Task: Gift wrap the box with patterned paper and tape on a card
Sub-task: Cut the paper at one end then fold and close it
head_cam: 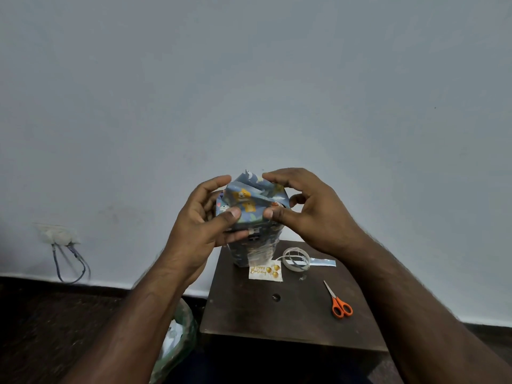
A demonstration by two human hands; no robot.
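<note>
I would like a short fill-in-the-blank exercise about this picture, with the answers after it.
1. Both hands, left hand and right hand, fold the patterned paper at the ___ end of the box.
2. The scissors have ___ handles.
3. The card lies flat on the ___.
4. The tape roll lies to the ___ of the card.

Answers: top; orange; table; right

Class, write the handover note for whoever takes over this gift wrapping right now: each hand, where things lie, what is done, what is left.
Left hand and right hand both pinch the folded top flaps of the blue animal-print paper on the upright box.
On the small dark wooden table: white "Happy Birthday" card beside the box's base, clear tape roll, orange-handled scissors.
Done: sides wrapped.
Left: flatten and tape the top end, then tape on the card.
</note>
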